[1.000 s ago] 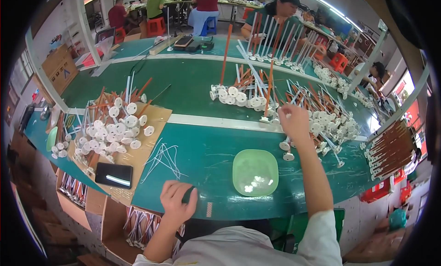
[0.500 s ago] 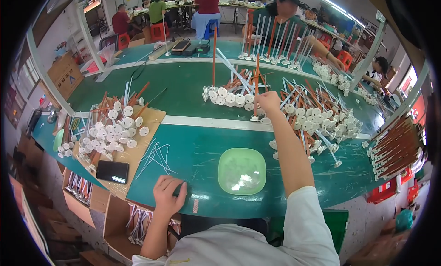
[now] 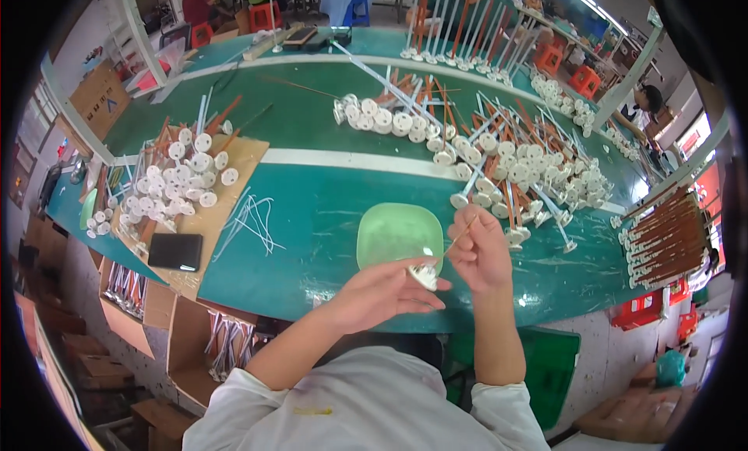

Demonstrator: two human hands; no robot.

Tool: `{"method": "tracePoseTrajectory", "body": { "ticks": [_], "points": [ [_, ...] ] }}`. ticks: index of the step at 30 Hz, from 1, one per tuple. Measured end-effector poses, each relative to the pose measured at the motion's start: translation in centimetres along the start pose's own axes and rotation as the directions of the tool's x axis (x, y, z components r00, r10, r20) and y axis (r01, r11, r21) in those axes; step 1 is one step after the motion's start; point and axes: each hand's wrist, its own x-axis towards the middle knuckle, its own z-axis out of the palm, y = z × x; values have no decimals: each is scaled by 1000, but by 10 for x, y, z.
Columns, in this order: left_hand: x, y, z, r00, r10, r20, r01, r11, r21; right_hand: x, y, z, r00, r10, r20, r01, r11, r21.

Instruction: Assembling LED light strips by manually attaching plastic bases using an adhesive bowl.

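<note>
In front of my chest, my left hand (image 3: 382,294) grips a white round base (image 3: 423,276) between thumb and fingers. My right hand (image 3: 481,252) is closed in a pinch on a thin brown stick (image 3: 465,234), which slants down toward that base. Fingers cover the place where stick and base meet. Just beyond both hands lies a light green square dish (image 3: 364,237). To the right of it spreads a big pile of brown and pale sticks with white round bases (image 3: 538,167).
More such sticks lie on cardboard at left (image 3: 175,178), near a dark phone-like slab (image 3: 175,251) and white ties (image 3: 251,223). Bundled brown sticks (image 3: 666,241) stand at right. Upright sticks (image 3: 467,30) line the far table, with a person behind. Boxes of sticks (image 3: 226,342) sit below.
My right hand has drawn back from the pile with a brown stick. My left hand has come from the table edge to its base. An upright brown stick at the middle pile now leans left.
</note>
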Motion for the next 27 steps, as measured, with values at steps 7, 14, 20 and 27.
{"method": "tracePoseTrajectory", "body": {
  "ticks": [7,14,20,27],
  "points": [
    [-20,-17,0,991,128,27,-129,990,54,-21,29,23,937,-230,-264,165,955,-248],
    [-32,-21,0,858,511,54,-435,667,605,-62,54,47,923,-364,124,323,558,-764],
    [-38,-21,-6,882,471,7,-402,745,532,-65,63,45,938,-335,88,274,565,-778],
    [-36,-28,-15,887,447,-115,-279,719,637,-64,71,38,935,-352,27,226,539,-811]
  ]
}}
